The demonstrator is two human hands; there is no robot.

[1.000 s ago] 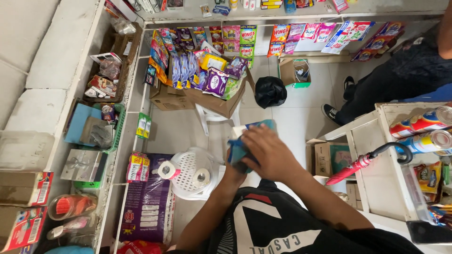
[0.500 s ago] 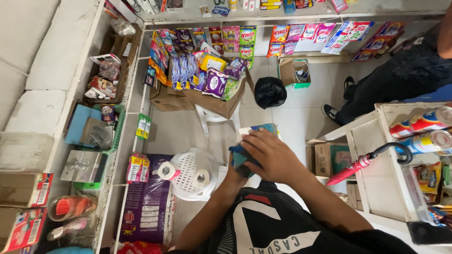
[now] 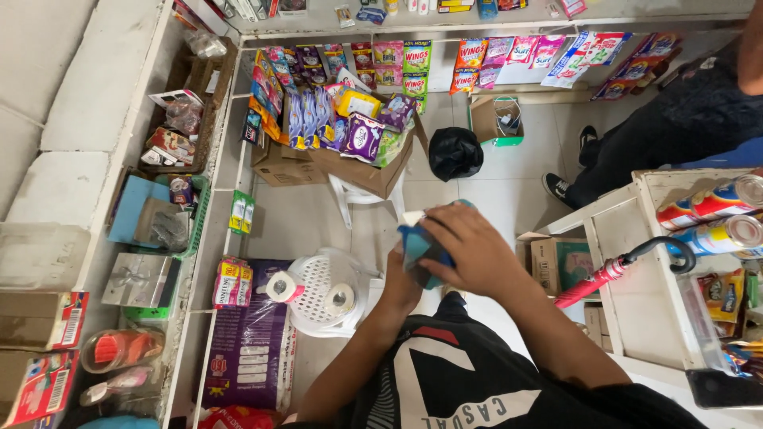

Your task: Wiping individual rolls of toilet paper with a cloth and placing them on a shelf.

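Both hands [image 3: 445, 258] still clasp blue packet [image 3: 415, 245] (barely shifted).

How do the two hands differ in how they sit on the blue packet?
The right hand lies on top of the blue packet, back facing the camera, fingers curled over it. The left hand is underneath, mostly hidden, only its wrist side showing. The right reaches in from the right, the left from below. Both touch the packet.

Colourful sachet strips [image 3: 509, 56] hang above the cardboard box [image 3: 358, 159], itself heaped with purple, yellow and green packets [image 3: 362, 127]; a purple sack [image 3: 250, 342] lies below-left of it.
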